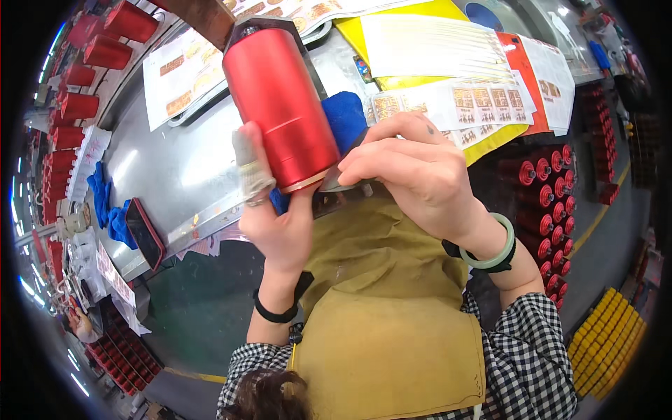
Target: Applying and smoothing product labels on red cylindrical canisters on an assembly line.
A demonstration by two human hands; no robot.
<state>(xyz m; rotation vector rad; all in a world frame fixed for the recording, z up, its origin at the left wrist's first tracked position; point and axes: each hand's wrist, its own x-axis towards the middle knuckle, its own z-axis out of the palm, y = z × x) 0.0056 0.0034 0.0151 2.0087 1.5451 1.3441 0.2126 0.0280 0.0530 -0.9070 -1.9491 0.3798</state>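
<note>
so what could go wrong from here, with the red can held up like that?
1. The left hand grips the red can only near its lower end, with a taped finger; the glossy can might slip or tip.
2. The right hand works at the can's bottom rim beside a blue cloth; fingers could get nicked on the rim.
3. A phone lies at the metal table's edge and could be knocked off.

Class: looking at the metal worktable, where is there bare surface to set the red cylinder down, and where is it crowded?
Bare metal table lies between the red cylinder, the phone at the near edge and the label sheet farther back. To the right, label sheets overlap thickly. The left hand holds the cylinder; the right hand presses near a blue cloth.
</note>
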